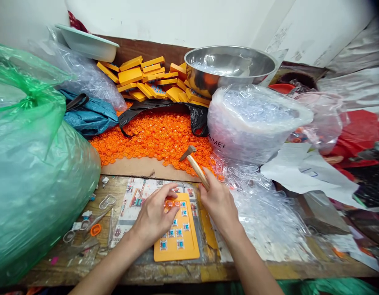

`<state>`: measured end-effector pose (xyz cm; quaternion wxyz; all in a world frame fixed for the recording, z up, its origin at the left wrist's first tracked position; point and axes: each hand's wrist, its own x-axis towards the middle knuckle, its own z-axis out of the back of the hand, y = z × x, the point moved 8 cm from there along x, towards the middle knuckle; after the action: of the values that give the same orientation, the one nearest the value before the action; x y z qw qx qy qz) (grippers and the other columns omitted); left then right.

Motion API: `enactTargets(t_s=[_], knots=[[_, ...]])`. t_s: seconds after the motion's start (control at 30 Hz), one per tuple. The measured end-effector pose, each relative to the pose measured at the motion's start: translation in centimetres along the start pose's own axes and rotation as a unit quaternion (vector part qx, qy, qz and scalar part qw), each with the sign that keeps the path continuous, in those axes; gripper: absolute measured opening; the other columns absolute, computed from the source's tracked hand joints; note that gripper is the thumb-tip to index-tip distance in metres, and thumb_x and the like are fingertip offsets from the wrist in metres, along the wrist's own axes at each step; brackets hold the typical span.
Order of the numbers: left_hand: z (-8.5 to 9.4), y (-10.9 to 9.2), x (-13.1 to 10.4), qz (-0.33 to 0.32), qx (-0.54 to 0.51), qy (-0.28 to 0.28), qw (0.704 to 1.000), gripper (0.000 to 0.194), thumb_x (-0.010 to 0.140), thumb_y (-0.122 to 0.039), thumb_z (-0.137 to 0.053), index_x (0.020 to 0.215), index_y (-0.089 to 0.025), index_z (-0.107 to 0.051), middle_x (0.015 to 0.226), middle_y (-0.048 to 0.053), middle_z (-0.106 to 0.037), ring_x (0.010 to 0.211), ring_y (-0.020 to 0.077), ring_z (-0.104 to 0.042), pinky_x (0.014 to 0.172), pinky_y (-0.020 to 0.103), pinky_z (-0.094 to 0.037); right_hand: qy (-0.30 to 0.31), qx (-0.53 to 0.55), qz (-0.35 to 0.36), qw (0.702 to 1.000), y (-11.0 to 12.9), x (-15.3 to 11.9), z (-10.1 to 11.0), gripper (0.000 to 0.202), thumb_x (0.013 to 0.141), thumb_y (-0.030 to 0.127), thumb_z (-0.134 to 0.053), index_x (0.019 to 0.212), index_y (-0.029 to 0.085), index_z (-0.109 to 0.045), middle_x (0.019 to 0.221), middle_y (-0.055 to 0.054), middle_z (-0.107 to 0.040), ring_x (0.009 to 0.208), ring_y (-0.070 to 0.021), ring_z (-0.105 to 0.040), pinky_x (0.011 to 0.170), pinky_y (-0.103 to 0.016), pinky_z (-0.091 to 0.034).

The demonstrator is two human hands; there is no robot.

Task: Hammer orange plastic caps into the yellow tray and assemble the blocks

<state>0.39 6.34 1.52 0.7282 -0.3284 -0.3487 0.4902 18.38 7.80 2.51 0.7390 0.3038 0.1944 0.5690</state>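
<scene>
A yellow tray lies on the bench in front of me, with several small blue-and-clear square pieces set in it. Along its far edge sit orange translucent caps, partly covered by my left hand. That hand rests over the tray's left side, thumb and curved fingers apart, and nothing shows between them. My right hand grips the wooden handle of a small hammer, just right of the tray. The hammer's metal head is raised, in front of the pile of orange caps.
Clear plastic loops are heaped at the right, below a full clear bag. A bulging green bag fills the left. Behind stand stacked yellow trays and a steel bowl. Scraps and an orange ring lie left.
</scene>
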Motion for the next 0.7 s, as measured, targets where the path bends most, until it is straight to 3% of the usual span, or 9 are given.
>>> enactTargets(t_s=[0.1, 0.17, 0.27, 0.37, 0.47, 0.57, 0.7], knots=[[0.3, -2.3, -0.6, -0.125, -0.009, -0.063, 0.99, 0.038, 0.083, -0.011, -0.062, 0.12, -0.02, -0.055, 0.109, 0.008, -0.07, 0.104, 0.0197, -0.065, 0.093, 0.035, -0.054, 0.042, 0.13, 0.0, 0.991, 1.0, -1.4, 0.0, 0.047, 0.078, 0.03, -0.061, 0.124, 0.016, -0.058, 0.092, -0.009, -0.071, 0.083, -0.0245, -0.066, 0.077, -0.04, -0.052], [0.5, -3.3, -1.1, -0.179, -0.027, -0.104, 0.978, 0.037, 0.085, -0.009, -0.06, 0.12, -0.02, -0.054, 0.107, 0.007, -0.072, 0.1, 0.0176, -0.067, 0.091, 0.031, -0.056, 0.082, 0.217, -0.009, 0.973, 1.5, -2.5, -0.5, 0.041, 0.076, 0.039, -0.065, 0.111, 0.017, -0.061, 0.077, -0.003, -0.068, 0.066, -0.0181, -0.064, 0.06, -0.03, -0.053], [0.2, -3.4, -1.3, -0.18, -0.044, -0.116, 0.976, 0.038, 0.085, -0.007, -0.059, 0.121, -0.02, -0.054, 0.1, 0.005, -0.073, 0.091, 0.0163, -0.071, 0.085, 0.028, -0.058, 0.102, 0.303, -0.034, 0.947, 1.4, -3.8, -1.3, 0.038, 0.076, 0.046, -0.066, 0.101, 0.018, -0.06, 0.067, 0.002, -0.064, 0.043, -0.0091, -0.051, 0.039, -0.021, -0.041], [-0.4, -3.3, -1.4, -0.181, -0.029, -0.085, 0.979, 0.044, 0.084, -0.007, -0.06, 0.126, -0.021, -0.051, 0.101, 0.006, -0.074, 0.092, 0.0175, -0.071, 0.086, 0.03, -0.059, 0.098, 0.343, -0.056, 0.932, 0.8, -4.5, -2.0, 0.041, 0.076, 0.044, -0.068, 0.105, 0.018, -0.058, 0.068, 0.003, -0.064, 0.037, -0.0058, -0.044, 0.033, -0.018, -0.033], [-0.6, -3.2, -1.6, -0.189, -0.024, -0.081, 0.978, 0.05, 0.085, -0.007, -0.057, 0.132, -0.023, -0.046, 0.106, 0.005, -0.074, 0.096, 0.017, -0.07, 0.091, 0.03, -0.057, 0.089, 0.354, -0.062, 0.929, 0.5, -4.7, -2.2, 0.041, 0.077, 0.042, -0.069, 0.108, 0.017, -0.06, 0.071, 0.0, -0.067, 0.051, -0.0115, -0.059, 0.042, -0.021, -0.045], [-1.0, -2.6, -1.3, -0.161, -0.015, -0.067, 0.985, 0.047, 0.086, -0.008, -0.056, 0.13, -0.021, -0.047, 0.103, 0.006, -0.074, 0.094, 0.0179, -0.07, 0.089, 0.032, -0.057, 0.06, 0.348, -0.055, 0.934, 0.2, -5.1, -1.4, 0.048, 0.077, 0.044, -0.069, 0.117, 0.018, -0.06, 0.082, -0.003, -0.072, 0.077, -0.0197, -0.07, 0.067, -0.03, -0.058], [-1.6, -1.4, -0.3, -0.086, 0.02, -0.022, 0.996, 0.042, 0.085, -0.014, -0.057, 0.126, -0.016, -0.052, 0.098, 0.009, -0.074, 0.092, 0.0232, -0.07, 0.086, 0.041, -0.056, -0.002, 0.254, 0.002, 0.967, -0.9, -6.9, 1.4, 0.045, 0.089, 0.038, -0.059, 0.13, 0.022, -0.057, 0.124, -0.007, -0.067, 0.113, -0.0212, -0.064, 0.099, -0.034, -0.051]])
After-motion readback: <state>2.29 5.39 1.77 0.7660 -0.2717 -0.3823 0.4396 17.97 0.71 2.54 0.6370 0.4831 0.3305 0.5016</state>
